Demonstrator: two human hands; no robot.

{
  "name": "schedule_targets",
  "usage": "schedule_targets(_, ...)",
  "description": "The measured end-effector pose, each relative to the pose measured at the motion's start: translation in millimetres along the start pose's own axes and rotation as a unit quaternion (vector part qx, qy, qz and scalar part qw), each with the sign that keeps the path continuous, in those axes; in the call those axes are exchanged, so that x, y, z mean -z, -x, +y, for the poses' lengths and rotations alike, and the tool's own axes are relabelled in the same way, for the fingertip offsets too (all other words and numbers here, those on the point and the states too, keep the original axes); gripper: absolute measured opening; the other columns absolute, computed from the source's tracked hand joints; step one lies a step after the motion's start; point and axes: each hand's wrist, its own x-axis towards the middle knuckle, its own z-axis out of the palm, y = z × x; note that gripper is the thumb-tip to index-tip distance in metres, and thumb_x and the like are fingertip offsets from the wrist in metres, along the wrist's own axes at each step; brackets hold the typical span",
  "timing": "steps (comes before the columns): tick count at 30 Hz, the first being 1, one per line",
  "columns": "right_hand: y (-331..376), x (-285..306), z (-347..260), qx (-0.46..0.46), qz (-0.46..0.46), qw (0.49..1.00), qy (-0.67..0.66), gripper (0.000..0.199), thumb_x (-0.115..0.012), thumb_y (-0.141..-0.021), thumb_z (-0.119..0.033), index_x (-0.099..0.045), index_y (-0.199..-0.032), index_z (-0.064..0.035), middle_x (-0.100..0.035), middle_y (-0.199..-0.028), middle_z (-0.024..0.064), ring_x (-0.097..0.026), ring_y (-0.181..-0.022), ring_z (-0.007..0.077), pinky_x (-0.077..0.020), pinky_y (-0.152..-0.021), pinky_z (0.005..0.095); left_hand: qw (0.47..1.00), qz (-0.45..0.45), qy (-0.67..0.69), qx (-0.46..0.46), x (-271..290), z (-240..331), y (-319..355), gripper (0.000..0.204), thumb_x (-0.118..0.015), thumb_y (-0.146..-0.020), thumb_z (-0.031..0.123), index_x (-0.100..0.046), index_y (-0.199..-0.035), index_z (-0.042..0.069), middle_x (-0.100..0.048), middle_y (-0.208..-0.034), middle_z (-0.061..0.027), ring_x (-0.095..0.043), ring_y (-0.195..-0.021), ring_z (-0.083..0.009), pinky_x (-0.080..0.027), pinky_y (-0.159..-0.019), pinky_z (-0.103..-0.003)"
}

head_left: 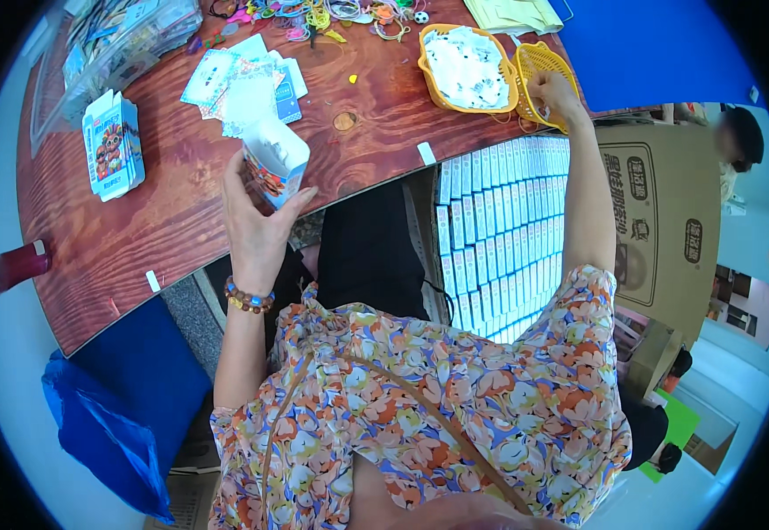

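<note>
My left hand (256, 225) holds a small open printed carton (274, 161) upright over the near edge of the wooden table (172, 212). A beaded bracelet sits on that wrist. My right hand (554, 91) reaches far out to the right and grips the rim of an empty yellow plastic basket (539, 66). Beside it stands a second yellow basket (465, 71) filled with small white packets.
A cardboard box (658, 230) at my right holds many rows of packed small white-and-blue cartons (503, 230). Flat printed cards (247, 84) and a folded carton (113, 146) lie on the table. A red cup (18, 267) stands at left, a blue bag (106, 424) below. Another person (738, 141) sits far right.
</note>
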Motion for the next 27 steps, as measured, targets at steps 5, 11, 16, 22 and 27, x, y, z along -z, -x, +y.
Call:
schedule_targets(5,17.7,-10.6,-20.2,-0.014,0.022,1.0,-0.014,0.015,-0.071,-0.083,-0.008,-0.057,-0.08,-0.0043,-0.058,-0.066,0.0024,-0.05,-0.053,0.0109,-0.0382,-0.048,0.0281,0.994,0.015,-0.105,-0.03,8.3,-6.2,5.0,0.087,-0.09,-0.068,0.02,-0.042,-0.137,-0.003,-0.052,-0.126,-0.019,-0.056,-0.115,-0.0306,-0.048,-0.095,-0.041)
schedule_targets(11,24.6,-8.9,-9.2,-0.016,0.026,1.0,0.002,0.012,-0.07,-0.084,-0.01,-0.059,-0.084,-0.0053,-0.056,-0.065,-0.0002,-0.049,-0.052,0.0076,-0.034,-0.043,0.0253,0.989,0.012,-0.129,-0.076,3.6,-5.2,7.9,0.088,-0.091,-0.066,0.02,-0.043,-0.136,-0.002,-0.053,-0.122,-0.0192,-0.056,-0.113,-0.0336,-0.047,-0.094,-0.042)
schedule_targets(16,25.9,4.3,-17.2,0.02,0.078,0.997,-0.01,0.019,-0.074,-0.082,-0.006,-0.055,-0.078,-0.0062,-0.056,-0.066,0.0003,-0.052,-0.054,0.0097,-0.0383,-0.046,0.0267,0.986,0.009,-0.132,-0.099,4.7,-9.7,6.5,0.087,-0.092,-0.066,0.021,-0.044,-0.135,-0.003,-0.054,-0.117,-0.019,-0.057,-0.11,-0.0343,-0.048,-0.092,-0.043)
schedule_targets(22,19.2,17.3,2.4,0.045,0.107,0.991,-0.07,0.013,-0.071,-0.083,-0.007,-0.064,-0.091,-0.0001,-0.063,-0.073,0.0024,-0.058,-0.057,0.0095,-0.0449,-0.05,0.0264,0.988,0.003,-0.126,-0.089,5.1,-6.7,1.1,0.087,-0.092,-0.066,0.022,-0.044,-0.134,-0.002,-0.054,-0.117,-0.0189,-0.057,-0.108,-0.035,-0.048,-0.09,-0.043)
schedule_targets(27,15.6,19.9,10.5,0.058,0.114,0.99,-0.054,0.014,-0.068,-0.082,-0.009,-0.068,-0.091,0.0024,-0.069,-0.079,0.0071,-0.062,-0.061,0.0126,-0.0496,-0.058,0.0286,0.982,0.022,-0.162,-0.097,9.8,-1.6,8.5,0.083,-0.092,-0.063,0.024,-0.048,-0.129,-0.001,-0.055,-0.111,-0.0181,-0.058,-0.105,-0.0347,-0.049,-0.088,-0.042)
